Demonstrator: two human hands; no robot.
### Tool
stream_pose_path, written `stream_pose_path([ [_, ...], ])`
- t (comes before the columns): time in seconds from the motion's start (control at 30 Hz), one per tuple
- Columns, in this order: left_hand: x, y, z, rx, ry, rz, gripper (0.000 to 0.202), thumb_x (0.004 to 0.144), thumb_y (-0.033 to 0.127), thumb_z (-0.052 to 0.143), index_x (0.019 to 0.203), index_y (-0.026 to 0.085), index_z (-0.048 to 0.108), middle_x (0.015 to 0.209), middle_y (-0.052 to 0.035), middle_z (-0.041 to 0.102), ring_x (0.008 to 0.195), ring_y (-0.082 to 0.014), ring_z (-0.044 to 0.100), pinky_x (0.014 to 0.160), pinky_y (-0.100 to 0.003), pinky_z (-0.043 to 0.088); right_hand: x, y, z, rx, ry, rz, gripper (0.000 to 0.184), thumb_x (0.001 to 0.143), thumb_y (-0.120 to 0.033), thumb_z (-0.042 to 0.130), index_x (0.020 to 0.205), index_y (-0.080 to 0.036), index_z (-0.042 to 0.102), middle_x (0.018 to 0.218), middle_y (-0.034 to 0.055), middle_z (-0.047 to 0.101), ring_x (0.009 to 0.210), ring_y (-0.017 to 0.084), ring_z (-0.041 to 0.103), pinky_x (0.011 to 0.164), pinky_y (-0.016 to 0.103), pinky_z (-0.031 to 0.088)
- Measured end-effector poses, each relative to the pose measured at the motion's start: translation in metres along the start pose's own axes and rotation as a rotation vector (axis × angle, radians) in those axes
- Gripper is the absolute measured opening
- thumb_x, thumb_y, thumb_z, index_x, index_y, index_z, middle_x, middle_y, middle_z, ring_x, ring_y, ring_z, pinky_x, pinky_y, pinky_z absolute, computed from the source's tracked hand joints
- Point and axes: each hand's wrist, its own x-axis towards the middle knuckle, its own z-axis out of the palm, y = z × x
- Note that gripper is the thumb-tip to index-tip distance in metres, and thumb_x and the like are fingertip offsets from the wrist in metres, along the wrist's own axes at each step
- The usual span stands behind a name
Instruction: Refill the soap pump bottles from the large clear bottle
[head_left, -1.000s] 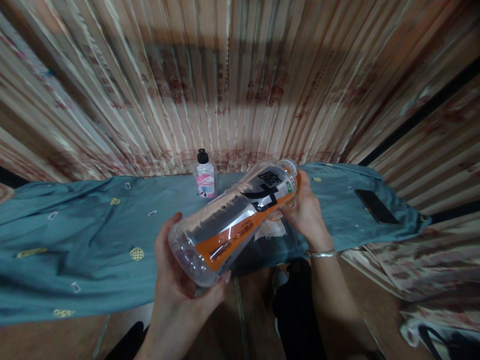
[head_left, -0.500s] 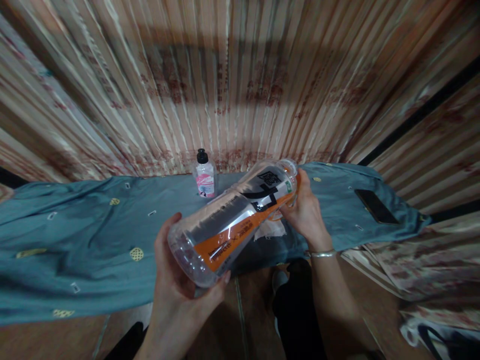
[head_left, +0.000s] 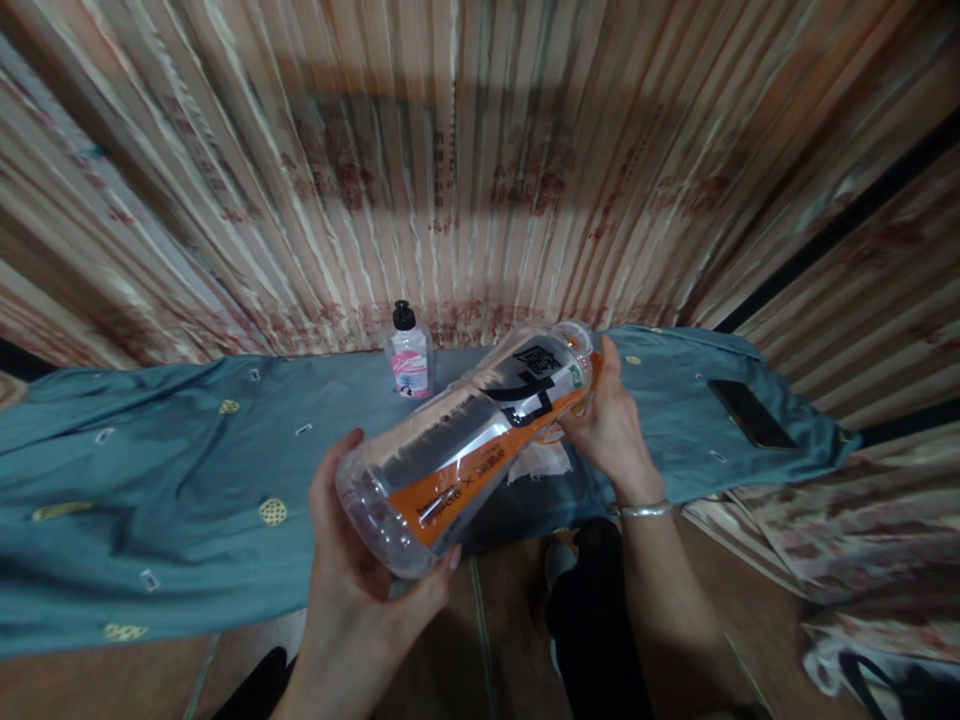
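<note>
A large clear plastic bottle [head_left: 465,440] with an orange and black label is held slantwise in front of me, its neck toward the upper right. My left hand [head_left: 367,570] wraps around its base, the thumb along the near side. At the neck end, my right hand [head_left: 611,425] grips the bottle from the right; part of its fingers is hidden behind the plastic. The bottle's mouth shows no cap. Behind it, a small clear bottle [head_left: 410,360] with a black cap and pink label stands upright on the cloth. A whitish crumpled piece [head_left: 541,458] lies partly hidden beneath the held bottle.
A teal patterned cloth [head_left: 187,450] covers the narrow surface. A black phone [head_left: 751,413] lies flat at the right. A pleated curtain [head_left: 450,180] hangs close behind, with a dark bar [head_left: 847,220] at the right. My legs and the tiled floor are below.
Both hands keep their hold on the large bottle. It has turned very slightly, so its black lettering shows a little differently. Nothing else has visibly moved.
</note>
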Motion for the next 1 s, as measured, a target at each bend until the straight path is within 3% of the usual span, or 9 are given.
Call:
stream_pose_path([
  [0.23, 0.0008, -0.0001, -0.0012, 0.010, 0.003, -0.022, 0.114, 0.054, 0.029, 0.099, 0.152, 0.031, 0.043, 0.136, -0.0093, 0.069, 0.116, -0.0356, 0.077, 0.101, -0.050, 0.065, 0.0007, -0.0019, -0.0023, 0.030, -0.012, -0.011, 0.098, 0.085, -0.050, 0.066, 0.167, -0.011, 0.027, 0.154, 0.0283, 0.060, 0.129, 0.044, 0.069, 0.103, 0.063, 0.059],
  [0.5, 0.0013, -0.0022, -0.0026, 0.019, -0.021, -0.028, 0.111, 0.056, 0.030, 0.097, 0.152, 0.036, 0.041, 0.139, -0.0075, 0.066, 0.122, -0.0364, 0.074, 0.109, -0.056, 0.060, 0.0020, -0.0027, -0.0046, 0.046, -0.024, -0.009, 0.094, 0.084, -0.048, 0.066, 0.164, -0.012, 0.032, 0.150, 0.0258, 0.064, 0.128, 0.043, 0.069, 0.104, 0.062, 0.059],
  [0.73, 0.0017, -0.0017, -0.0026, 0.036, -0.014, -0.009, 0.108, 0.057, 0.028, 0.096, 0.151, 0.034, 0.042, 0.139, -0.0070, 0.067, 0.124, -0.0338, 0.074, 0.108, -0.051, 0.061, 0.0014, -0.0032, -0.0030, 0.046, -0.020, -0.014, 0.091, 0.085, -0.045, 0.065, 0.163, -0.014, 0.032, 0.150, 0.0255, 0.063, 0.129, 0.044, 0.069, 0.103, 0.062, 0.059],
  [1.0, 0.0010, -0.0017, -0.0032, 0.004, -0.013, -0.027, 0.108, 0.056, 0.025, 0.097, 0.150, 0.035, 0.043, 0.138, -0.0071, 0.067, 0.122, -0.0362, 0.074, 0.108, -0.055, 0.061, 0.0030, -0.0055, -0.0059, 0.044, -0.053, -0.007, 0.091, 0.084, -0.047, 0.066, 0.162, -0.015, 0.033, 0.152, 0.0247, 0.062, 0.132, 0.044, 0.067, 0.106, 0.062, 0.058],
])
